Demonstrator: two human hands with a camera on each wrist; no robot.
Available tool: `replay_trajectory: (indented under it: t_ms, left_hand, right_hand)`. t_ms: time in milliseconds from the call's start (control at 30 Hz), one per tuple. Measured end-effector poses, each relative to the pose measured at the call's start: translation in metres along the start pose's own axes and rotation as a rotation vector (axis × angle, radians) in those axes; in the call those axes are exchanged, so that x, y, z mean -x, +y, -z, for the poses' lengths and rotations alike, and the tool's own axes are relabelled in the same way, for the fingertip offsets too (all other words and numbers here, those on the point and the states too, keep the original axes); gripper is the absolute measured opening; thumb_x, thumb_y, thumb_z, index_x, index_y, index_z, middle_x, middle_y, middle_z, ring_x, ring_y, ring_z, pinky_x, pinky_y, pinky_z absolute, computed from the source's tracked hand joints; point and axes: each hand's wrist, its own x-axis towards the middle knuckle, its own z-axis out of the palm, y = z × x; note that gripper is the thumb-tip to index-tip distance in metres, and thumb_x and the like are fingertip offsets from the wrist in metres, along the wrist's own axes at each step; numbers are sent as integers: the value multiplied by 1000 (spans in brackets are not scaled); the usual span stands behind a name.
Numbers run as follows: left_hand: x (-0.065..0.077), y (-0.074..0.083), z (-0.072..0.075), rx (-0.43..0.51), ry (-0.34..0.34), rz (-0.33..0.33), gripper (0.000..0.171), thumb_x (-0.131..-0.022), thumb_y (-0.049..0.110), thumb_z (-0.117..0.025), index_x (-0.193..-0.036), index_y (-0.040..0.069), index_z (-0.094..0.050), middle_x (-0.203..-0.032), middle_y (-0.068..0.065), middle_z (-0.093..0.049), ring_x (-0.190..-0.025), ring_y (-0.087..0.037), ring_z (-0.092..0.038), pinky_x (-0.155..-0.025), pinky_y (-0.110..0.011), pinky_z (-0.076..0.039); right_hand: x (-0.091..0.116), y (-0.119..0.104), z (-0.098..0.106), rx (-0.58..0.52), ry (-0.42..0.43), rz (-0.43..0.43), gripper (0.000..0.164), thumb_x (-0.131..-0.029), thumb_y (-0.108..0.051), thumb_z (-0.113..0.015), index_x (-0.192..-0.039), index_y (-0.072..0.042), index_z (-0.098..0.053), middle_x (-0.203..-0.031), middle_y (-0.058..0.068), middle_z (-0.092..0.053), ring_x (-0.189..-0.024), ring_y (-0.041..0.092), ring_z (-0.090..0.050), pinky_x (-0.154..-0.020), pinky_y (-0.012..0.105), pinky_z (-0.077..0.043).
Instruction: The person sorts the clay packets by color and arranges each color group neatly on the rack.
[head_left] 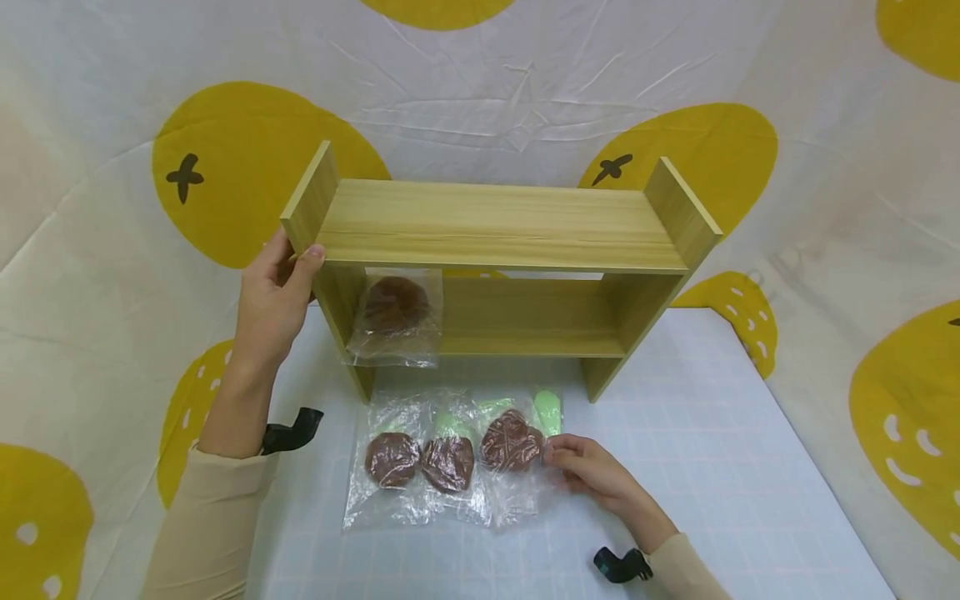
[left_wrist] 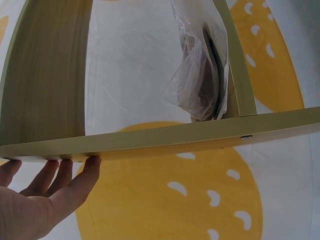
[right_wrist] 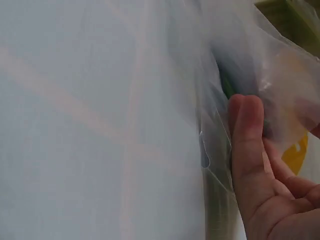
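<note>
My left hand is at the left side panel of a light wooden two-tier shelf; in the left wrist view its fairly straight fingers touch the panel's outer face. On the lower tier, at the left end, a clear plastic bag with a round brown piece stands upright. Before the shelf, my right hand pinches the right edge of a clear bag holding a lobed brown piece. Wrinkled film hides part of these fingers in the right wrist view.
Left of the right hand lie bagged brown pieces, one round, another pointed. Pale green shapes, including a rounded one, show at the bags. A pale checked cloth covers the table; a patterned curtain hangs behind.
</note>
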Motion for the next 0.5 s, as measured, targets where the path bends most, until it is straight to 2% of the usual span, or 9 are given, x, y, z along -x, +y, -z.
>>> replay_trajectory:
  t_ms: [100, 200, 233, 333, 500]
  left_hand:
    - [0, 0, 1, -6, 2, 3, 46, -101, 20, -62, -146, 23, -54, -140, -12, -53, -113, -28, -56, -81, -26, -56]
    - [0, 0, 1, -10, 5, 1, 46, -101, 20, -62, -146, 23, -54, -139, -11, -53, -113, -28, -56, -82, -26, -56]
    - [0, 0, 1, -8, 7, -1, 45, -101, 20, -62, -146, 22, -54, -139, -12, -53, -112, -28, -56, -81, -26, -56]
    - [-1, 0, 0, -1, 8, -7, 45, -101, 20, -62, -145, 21, -55, -138, -12, -54, -111, -29, -57, -81, -25, -56]
    - [0, -1, 0, -6, 4, -7, 44, -101, 20, -62, -145, 21, -55, -137, -12, -54, -111, -31, -56, -79, -24, -56]
  right_hand:
    - [-1, 2, -2, -55, -48, 57, 45, -97, -6, -61, -133, 14, -42, -102, 6, -67, -75, 9, -57, -62, 20, -48]
    - [-3, 4, -3, -142, -104, 87, 52, -97, 1, -58, -139, 15, -32, -112, 14, -68, -89, 18, -67, -77, 28, -56]
    - [-3, 4, -3, -170, -116, 89, 54, -97, 2, -57, -142, 15, -29, -114, 17, -68, -95, 22, -69, -82, 32, -57]
    - [-3, 5, -5, -224, -127, 80, 61, -95, 7, -57, -147, 13, -24, -116, 22, -66, -95, 30, -70, -83, 39, -57]
    - [-4, 6, -4, -331, -154, 51, 68, -91, 17, -53, -150, 10, -20, -121, 26, -62, -102, 35, -68, -87, 43, -55]
